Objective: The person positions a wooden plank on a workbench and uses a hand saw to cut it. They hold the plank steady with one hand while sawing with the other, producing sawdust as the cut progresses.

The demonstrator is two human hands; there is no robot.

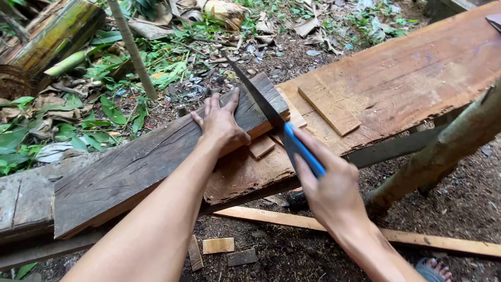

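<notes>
Offcuts point(218, 245) lay on the dirt nearest the camera. Above them, the right hand point(329, 190) was clenched around the handsaw point(271, 117) by its blue handle, blade angled across the dark plank point(130, 167) near its end. The left hand point(222, 122) pressed flat, fingers spread, on that plank just beside the cut. Keeping that palm firm and clear of the teeth seemed wise. Beyond lay the reddish bench board point(407, 78).

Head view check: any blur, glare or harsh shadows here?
Head view: soft, even daylight, no glare or hard shadows; the right hand on the saw looks slightly smeared; the left hand and dark plank stay sharp.
</notes>
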